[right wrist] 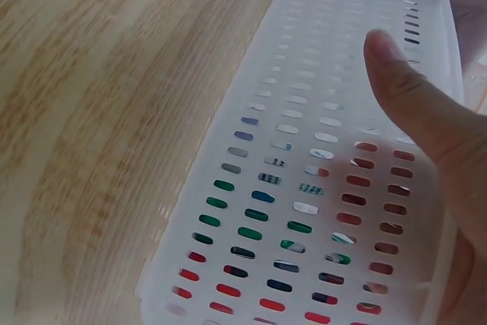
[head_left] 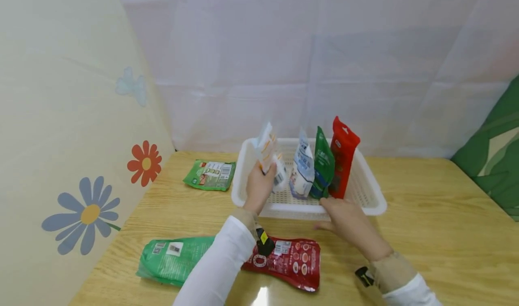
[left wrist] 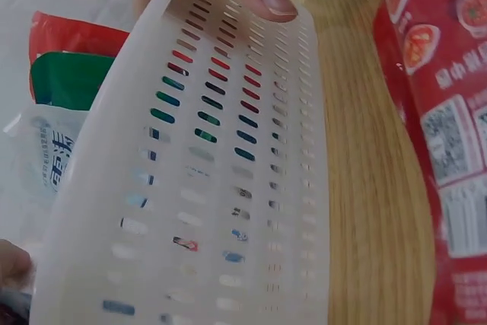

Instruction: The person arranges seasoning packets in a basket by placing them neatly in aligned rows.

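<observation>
A white perforated plastic basket stands on the table. My left hand reaches over its left part and holds a white packet with orange marks, tilted upright. Just right of that hand, a white surface with a barcode shows; whether it belongs to the same packet I cannot tell. My right hand grips the front rim, its thumb outside the wall and its fingers mostly hidden. Upright in the basket stand a white-and-blue pouch, a green pouch and a red packet.
Left of the basket lies a small green packet. In front, a larger green bag and a dark red bag lie flat, partly behind the left sleeve. A white cloth hangs behind; a flowered wall stands left.
</observation>
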A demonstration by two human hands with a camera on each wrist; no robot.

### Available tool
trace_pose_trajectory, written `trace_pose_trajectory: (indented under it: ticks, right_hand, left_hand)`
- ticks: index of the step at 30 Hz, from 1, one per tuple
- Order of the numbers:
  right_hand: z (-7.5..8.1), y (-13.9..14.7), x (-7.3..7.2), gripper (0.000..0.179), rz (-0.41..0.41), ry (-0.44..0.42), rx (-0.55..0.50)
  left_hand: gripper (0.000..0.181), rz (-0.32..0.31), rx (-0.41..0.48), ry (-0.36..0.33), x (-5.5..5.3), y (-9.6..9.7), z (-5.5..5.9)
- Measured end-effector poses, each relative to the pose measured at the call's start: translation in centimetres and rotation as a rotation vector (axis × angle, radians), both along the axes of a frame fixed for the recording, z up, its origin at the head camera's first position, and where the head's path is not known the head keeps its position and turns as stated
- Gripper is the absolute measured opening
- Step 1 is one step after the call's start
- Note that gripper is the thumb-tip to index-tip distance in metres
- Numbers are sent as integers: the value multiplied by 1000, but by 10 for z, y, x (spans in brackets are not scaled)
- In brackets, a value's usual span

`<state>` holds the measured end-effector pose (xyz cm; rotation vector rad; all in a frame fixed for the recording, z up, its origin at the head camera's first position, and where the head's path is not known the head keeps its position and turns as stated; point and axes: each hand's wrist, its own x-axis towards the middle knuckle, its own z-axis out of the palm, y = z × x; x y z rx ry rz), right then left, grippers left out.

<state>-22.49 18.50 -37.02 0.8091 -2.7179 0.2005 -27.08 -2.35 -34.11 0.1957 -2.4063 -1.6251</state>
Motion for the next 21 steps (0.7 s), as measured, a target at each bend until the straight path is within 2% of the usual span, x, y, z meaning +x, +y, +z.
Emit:
trace_pose_trajectory:
  ticks: [3,4,5,10,11,13,15,17,20,21]
  right_hand:
    - [-1,0,0,42,0,2,-5]
    - [-1,1,0,43,-1,7,-5]
    - [0,1,0,43,-1,11,-4]
    - [1,-1,0,44,-4,9,-1]
    - [1,-1,0,44,-4,5,-3]
    - [1,-2,0,43,-3,4,-5]
    - [1,-2,0,43,-4,-1,-7]
    - [2,-2,0,43,-9,-8,-10]
    - [2,-2,0,45,-9,-23,-8]
    - [3,-2,0,45,-11,-22,-5]
  left_hand:
    - [28,-17,17,-10,-5,3,-3]
    - [27,-12,13,19,-12,4,-11]
    - [26,0,0,21,-14,6,-13]
    - [33,32,-20,-28,-24,11,-16]
    - [32,26,-13,-70,-25,12,-14]
    - [34,21,-19,-73,-34,12,-23]
    - [41,14,-25,-17,-56,11,-52]
    - [44,-30,-2,-36,-67,11,-64]
    - [45,-110,62,-125,-66,12,-60]
    - [44,-136,75,-174,-55,14,-46]
